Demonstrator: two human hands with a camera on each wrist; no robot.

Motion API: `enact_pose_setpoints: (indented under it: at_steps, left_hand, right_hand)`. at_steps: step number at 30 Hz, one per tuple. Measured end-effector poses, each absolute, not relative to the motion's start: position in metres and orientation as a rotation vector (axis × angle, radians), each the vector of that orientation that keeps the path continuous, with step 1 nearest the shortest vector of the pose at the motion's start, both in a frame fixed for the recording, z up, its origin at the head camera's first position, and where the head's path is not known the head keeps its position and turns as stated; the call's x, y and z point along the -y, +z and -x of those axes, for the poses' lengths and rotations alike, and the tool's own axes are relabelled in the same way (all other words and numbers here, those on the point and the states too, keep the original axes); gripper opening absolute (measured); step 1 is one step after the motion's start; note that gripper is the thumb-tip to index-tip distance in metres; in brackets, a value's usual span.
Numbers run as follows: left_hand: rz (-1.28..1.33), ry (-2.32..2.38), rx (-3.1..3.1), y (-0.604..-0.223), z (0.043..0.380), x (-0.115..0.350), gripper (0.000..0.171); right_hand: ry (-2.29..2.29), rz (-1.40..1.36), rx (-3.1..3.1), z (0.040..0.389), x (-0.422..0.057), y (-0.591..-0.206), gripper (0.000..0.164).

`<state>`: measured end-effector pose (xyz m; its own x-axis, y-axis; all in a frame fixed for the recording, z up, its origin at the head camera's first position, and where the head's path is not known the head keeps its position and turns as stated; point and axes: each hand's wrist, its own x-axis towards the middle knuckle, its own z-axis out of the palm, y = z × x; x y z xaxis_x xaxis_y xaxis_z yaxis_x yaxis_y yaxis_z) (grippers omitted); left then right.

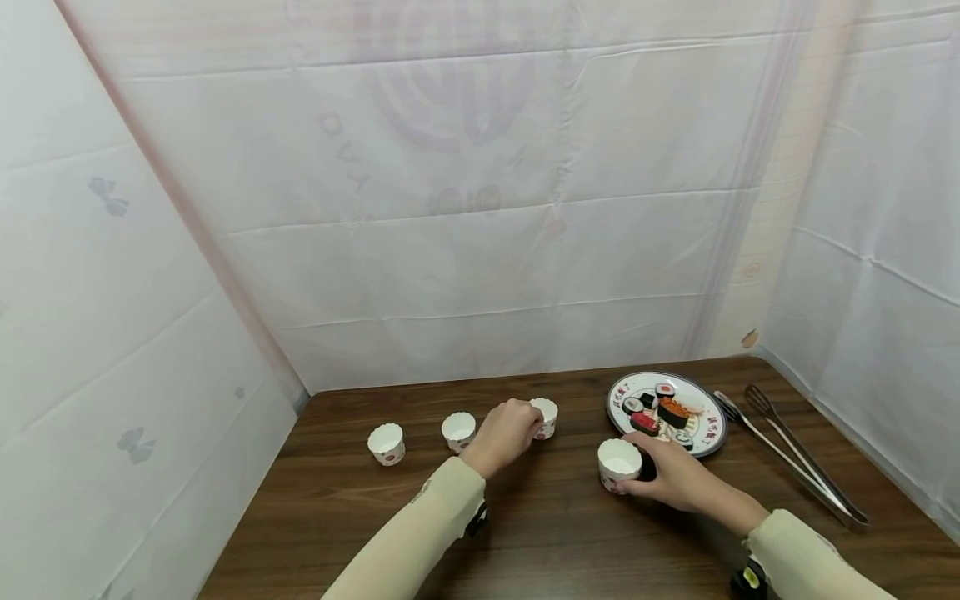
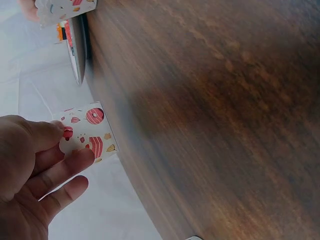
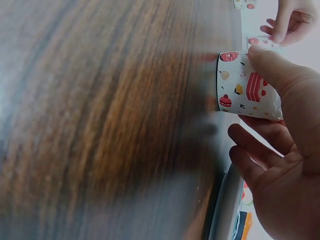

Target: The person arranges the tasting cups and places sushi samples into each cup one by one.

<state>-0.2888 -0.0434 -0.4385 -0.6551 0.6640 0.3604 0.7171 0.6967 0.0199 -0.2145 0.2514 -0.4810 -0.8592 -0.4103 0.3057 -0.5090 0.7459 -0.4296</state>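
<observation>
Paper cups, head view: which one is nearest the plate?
The rightmost paper cup, held by the right hand. The other three are all farther left of the plate, one pinched by the left hand.

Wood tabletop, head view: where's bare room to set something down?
Near left, between the leftmost baking cup and the left sleeve; near centre, between that and the right sleeve. Smaller gap: between the baking cup in the left hand and the one in the right hand. Crowded: right side, with the sushi plate and metal tongs.
</observation>
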Motion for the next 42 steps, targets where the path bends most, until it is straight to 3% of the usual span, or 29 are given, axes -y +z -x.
enact_pose_setpoints:
  at_steps: [12,20,42]
  left_hand:
    - [1.094,-0.255,2.584,-0.444,0.291,0.043,0.021]
    - [1.094,-0.285,2.607,-0.447,0.292,0.044,0.033]
    - [1.135,-0.309,2.622,-0.451,0.295,0.046,0.021]
  right_hand:
    - [0.766,-0.738,2.723,0.212,-0.252,-0.483,0.058]
    - [0.774,-0.744,2.71,0.211,-0.252,-0.482,0.059]
    - [0.767,-0.74,2.718,0.211,-0.254,-0.483,0.058]
